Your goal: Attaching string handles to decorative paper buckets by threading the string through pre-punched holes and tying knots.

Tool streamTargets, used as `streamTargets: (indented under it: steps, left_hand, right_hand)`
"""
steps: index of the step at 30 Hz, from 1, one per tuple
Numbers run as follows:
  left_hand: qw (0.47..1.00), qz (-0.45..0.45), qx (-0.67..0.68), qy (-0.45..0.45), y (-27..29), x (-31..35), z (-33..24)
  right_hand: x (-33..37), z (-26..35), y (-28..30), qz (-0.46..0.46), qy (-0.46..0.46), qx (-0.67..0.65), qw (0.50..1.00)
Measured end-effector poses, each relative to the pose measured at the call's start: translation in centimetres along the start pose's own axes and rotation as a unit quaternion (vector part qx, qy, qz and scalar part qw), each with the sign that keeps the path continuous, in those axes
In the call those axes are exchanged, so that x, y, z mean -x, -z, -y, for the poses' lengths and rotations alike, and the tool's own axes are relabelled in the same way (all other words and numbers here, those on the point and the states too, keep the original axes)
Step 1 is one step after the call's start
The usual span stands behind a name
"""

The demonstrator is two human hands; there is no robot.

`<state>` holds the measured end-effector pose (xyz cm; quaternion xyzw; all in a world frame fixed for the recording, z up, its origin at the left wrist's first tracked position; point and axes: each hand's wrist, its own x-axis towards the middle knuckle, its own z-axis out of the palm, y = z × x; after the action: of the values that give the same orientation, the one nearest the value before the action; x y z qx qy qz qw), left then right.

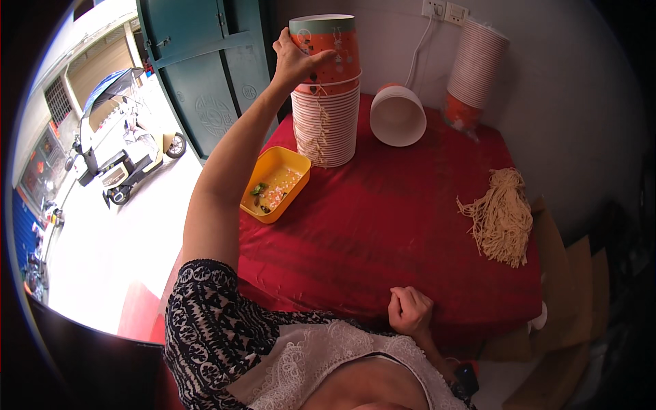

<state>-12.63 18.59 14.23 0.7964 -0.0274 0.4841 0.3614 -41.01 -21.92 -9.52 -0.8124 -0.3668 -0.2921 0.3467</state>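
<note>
Far left, outside: a parked scooter (135, 164), then a teal door (205, 75). Yellow tray (294, 193) sat at the left of the red tabletop (369, 225), green and whitish bits inside. Left hand (301, 61) had a grasp on the orange top tub (345, 51), thumb across the near side, fingers around the left; that tub sat atop the tall tub stack (335, 133) at the back edge. Just right of it, a loose tub (398, 117) lay on its side. Right hand (411, 311) was curled, nothing visible in it, near the front edge. Farther right: second tub stack (476, 65) by the wall, pale strand bundle (500, 219) on the tabletop, cardboard (570, 294) beside it.
</note>
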Motion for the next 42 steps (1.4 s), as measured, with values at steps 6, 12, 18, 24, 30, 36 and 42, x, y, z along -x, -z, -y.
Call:
streamTargets:
  steps: [6, 12, 18, 24, 30, 36, 42]
  left_hand:
    - [1.000, 0.009, -0.022, 0.002, 0.0, 0.4, 0.4]
    - [0.999, 0.005, -0.048, -0.014, 0.1, 0.9, 0.4]
    - [0.988, -0.112, -0.094, -0.055, 1.2, 0.1, -1.4]
    - [0.895, 0.089, -0.363, -0.243, 0.4, -4.5, -8.3]
    - [0.837, 0.231, -0.439, -0.232, -1.6, -8.1, -5.3]
    - [0.858, 0.333, -0.376, -0.106, -0.8, -6.7, -9.2]
    - [0.855, 0.393, -0.336, -0.029, -0.9, -8.5, -7.6]
  right_hand:
    - [0.0, 0.0, 0.0, 0.001, 0.001, 0.004, 1.000]
    - [0.0, 0.0, 0.0, -0.004, 0.002, 0.003, 1.000]
    - [0.0, 0.2, 0.1, -0.002, -0.001, 0.005, 1.000]
    - [0.0, 0.0, 0.2, 0.001, -0.015, 0.006, 1.000]
    - [0.0, 0.2, 0.1, -0.009, -0.011, -0.002, 1.000]
    - [-0.2, 0.2, 0.0, -0.006, -0.018, -0.001, 1.000]
    - [-0.4, 1.0, 0.1, -0.008, -0.024, 0.002, 1.000]
